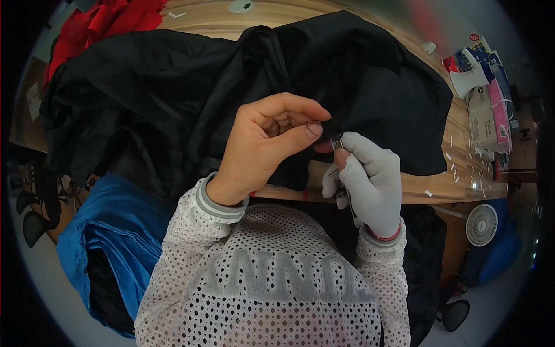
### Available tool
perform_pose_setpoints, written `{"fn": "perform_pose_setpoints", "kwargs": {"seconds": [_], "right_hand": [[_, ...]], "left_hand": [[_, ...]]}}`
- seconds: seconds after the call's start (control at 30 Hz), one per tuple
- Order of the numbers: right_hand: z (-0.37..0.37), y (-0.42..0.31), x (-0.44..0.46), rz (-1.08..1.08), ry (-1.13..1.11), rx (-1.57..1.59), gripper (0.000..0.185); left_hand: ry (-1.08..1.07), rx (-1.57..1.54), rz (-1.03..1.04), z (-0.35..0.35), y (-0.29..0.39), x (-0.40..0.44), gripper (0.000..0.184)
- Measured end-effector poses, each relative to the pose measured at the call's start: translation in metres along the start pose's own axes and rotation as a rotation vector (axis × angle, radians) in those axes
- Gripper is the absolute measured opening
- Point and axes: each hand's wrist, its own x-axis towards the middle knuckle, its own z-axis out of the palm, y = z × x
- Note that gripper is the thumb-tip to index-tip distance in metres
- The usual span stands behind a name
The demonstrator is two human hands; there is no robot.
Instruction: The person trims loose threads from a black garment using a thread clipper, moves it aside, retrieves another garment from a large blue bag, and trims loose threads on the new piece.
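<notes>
My bare left hand (260, 141) is curled above the black cloth (347, 63), its thumb and forefinger brought close together. A thin dark thread (310, 132) loops over the thumb tip. Just to the right, my right hand (373, 173) wears a white glove that leaves some fingertips bare. It grips a small metal tool (337, 146) between thumb and fingers, and the tool's tip points toward my left fingertips. The palm hides most of the tool, so its exact kind is unclear. The black cloth lies in loose folds over the wooden table (451, 188).
Red cloth (110, 17) is heaped at the back left. Blue fabric (115, 231) hangs at the lower left. Boxes (485, 115) stand along the right edge, with a small white fan (481, 225) below them. White scraps (452, 166) lie scattered on the wood.
</notes>
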Motion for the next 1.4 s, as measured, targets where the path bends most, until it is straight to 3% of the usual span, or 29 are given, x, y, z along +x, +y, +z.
{"fn": "perform_pose_setpoints", "kwargs": {"seconds": [0.33, 0.43, 0.5, 0.53, 0.6, 0.63, 0.73, 0.77, 0.8, 0.87, 0.9, 0.93, 1.0, 1.1, 1.13, 1.23, 1.3, 1.4], "right_hand": [[-0.003, 0.006, 0.002, -0.037, 0.000, -0.024, 0.020], [-0.008, 0.010, 0.003, -0.032, -0.105, -0.031, 0.019], [-0.004, 0.011, 0.000, -0.469, -0.136, 0.157, 0.019], [-0.004, 0.009, -0.001, -0.478, -0.116, 0.236, 0.020], [-0.007, -0.001, -0.002, -0.219, 0.025, 0.285, 0.020], [-0.013, -0.006, -0.001, -0.100, -0.012, 0.211, 0.018], [-0.013, 0.019, -0.006, -0.138, -0.210, -0.142, 0.011], [-0.014, 0.031, -0.004, -0.147, -0.281, -0.414, 0.015], [-0.011, 0.046, -0.002, -0.153, -0.282, -0.415, 0.015], [-0.008, 0.078, 0.002, -0.304, -0.096, -0.956, 0.016], [-0.010, 0.093, 0.004, -0.229, -0.050, -1.050, 0.018], [-0.012, 0.103, 0.007, -0.230, -0.042, -1.051, 0.018], [-0.015, 0.112, 0.018, -0.580, 0.193, -1.166, 0.019], [-0.017, 0.088, 0.006, -0.531, 0.193, -1.219, 0.017], [-0.020, 0.073, 0.003, -0.531, 0.198, -1.221, 0.017], [-0.028, 0.017, -0.008, -0.468, 0.034, -0.471, 0.022], [-0.025, -0.002, 0.006, -0.710, 0.365, -0.606, 0.022], [-0.027, -0.018, 0.028, -0.716, 0.381, -0.710, 0.025]], "left_hand": [[-0.029, -0.064, -0.064, -0.001, -0.002, 0.000, 0.019], [0.031, 0.055, -0.046, 0.002, -0.005, 0.001, 0.019], [0.056, 0.139, -0.194, -0.001, -0.014, 0.002, 0.019], [0.077, 0.113, -0.211, -0.002, -0.018, 0.003, 0.024], [0.076, 0.059, -0.178, -0.005, -0.022, 0.002, 0.024], [0.081, 0.001, -0.140, -0.006, -0.022, 0.002, 0.024], [0.125, 0.046, -0.050, -0.017, -0.017, 0.007, 0.021], [0.130, 0.049, -0.041, -0.021, -0.015, 0.011, 0.021], [0.133, 0.068, -0.020, -0.024, -0.013, 0.015, 0.021], [0.128, 0.091, 0.005, -0.025, -0.010, 0.021, 0.021], [0.105, 0.108, 0.032, -0.023, -0.007, 0.024, 0.021], [0.081, 0.125, 0.058, -0.021, -0.005, 0.027, 0.020], [0.055, 0.151, 0.073, -0.015, -0.001, 0.030, 0.020], [0.019, 0.189, 0.107, -0.012, 0.002, 0.033, 0.020], [0.007, 0.199, 0.126, -0.012, 0.002, 0.034, 0.020], [-0.001, 0.189, 0.141, -0.008, 0.002, 0.036, 0.022], [-0.018, 0.193, 0.133, -0.002, 0.003, 0.034, 0.023], [-0.049, 0.189, 0.141, 0.005, 0.001, 0.030, 0.026]]}}
